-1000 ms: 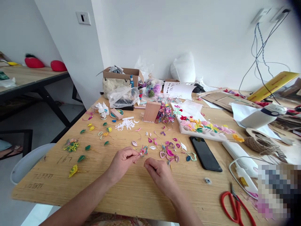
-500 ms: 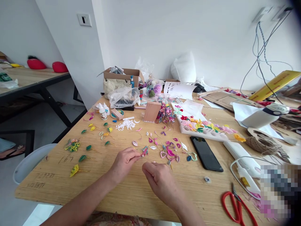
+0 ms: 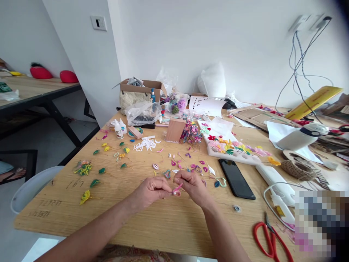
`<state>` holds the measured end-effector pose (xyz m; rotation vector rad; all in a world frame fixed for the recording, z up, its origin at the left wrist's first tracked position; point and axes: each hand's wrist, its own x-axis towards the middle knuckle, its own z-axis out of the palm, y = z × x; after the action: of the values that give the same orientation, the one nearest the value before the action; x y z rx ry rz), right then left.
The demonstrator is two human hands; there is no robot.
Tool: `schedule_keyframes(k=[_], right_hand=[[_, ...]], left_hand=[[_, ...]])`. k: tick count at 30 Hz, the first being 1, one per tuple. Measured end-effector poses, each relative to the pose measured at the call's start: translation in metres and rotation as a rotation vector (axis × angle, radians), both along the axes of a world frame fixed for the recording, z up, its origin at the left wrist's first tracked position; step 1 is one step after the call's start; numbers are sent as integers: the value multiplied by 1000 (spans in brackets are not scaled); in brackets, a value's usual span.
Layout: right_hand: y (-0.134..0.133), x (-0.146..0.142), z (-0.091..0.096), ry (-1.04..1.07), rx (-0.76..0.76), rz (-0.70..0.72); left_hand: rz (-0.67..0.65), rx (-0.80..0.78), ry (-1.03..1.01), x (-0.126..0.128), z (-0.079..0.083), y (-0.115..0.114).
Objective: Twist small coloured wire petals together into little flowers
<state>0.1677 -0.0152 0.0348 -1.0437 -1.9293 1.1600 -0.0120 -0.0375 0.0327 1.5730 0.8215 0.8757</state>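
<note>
Over the front middle of the wooden table (image 3: 114, 222), my two hands meet around a small pink petal piece (image 3: 177, 190). It has a looped petal and a pale, bead-like spot at its base. Pinched fingers of my left hand (image 3: 151, 192) hold the base end. My right hand (image 3: 194, 186) is closed too, with thumb and forefinger at the tip of a pink petal. Just beyond the hands lies a teal and pink loop piece (image 3: 167, 174). Loose pink and purple petals (image 3: 196, 168) are scattered behind my right hand, partly covered by it.
A black phone (image 3: 236, 179) and red-handled scissors (image 3: 268, 236) lie to the right, with a small bobbin (image 3: 237, 208) between. Green and yellow leaf pieces (image 3: 94, 182) spread leftward. Glue bottles (image 3: 119, 130), white strips (image 3: 145, 143) and a foam block with flowers (image 3: 234, 154) stand farther back.
My right hand has moved up and turned, its fingers now meeting the left hand's. Left fingers have come slightly down and right, and the pink petal piece now shows between both hands.
</note>
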Motion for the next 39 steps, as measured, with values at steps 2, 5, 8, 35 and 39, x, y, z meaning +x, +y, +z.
schedule_keyframes(k=[2,5,8,35,39], right_hand=[[-2,-4,-13,61,-41,-54],[-14,-16,-22,-61,20,-109],[-29,-27,-19,-283,155,-113],[-40,-29,-2,-377,273,-97],[-36,-20,24,-604,424,9]], left_hand=[[103,-61,-66,0,1,1],[272,-61,-31,-1,3,3],[334,120,136,-4,2,7],[261,383,302,-7,1,13],[50,477,443,-7,-1,13]])
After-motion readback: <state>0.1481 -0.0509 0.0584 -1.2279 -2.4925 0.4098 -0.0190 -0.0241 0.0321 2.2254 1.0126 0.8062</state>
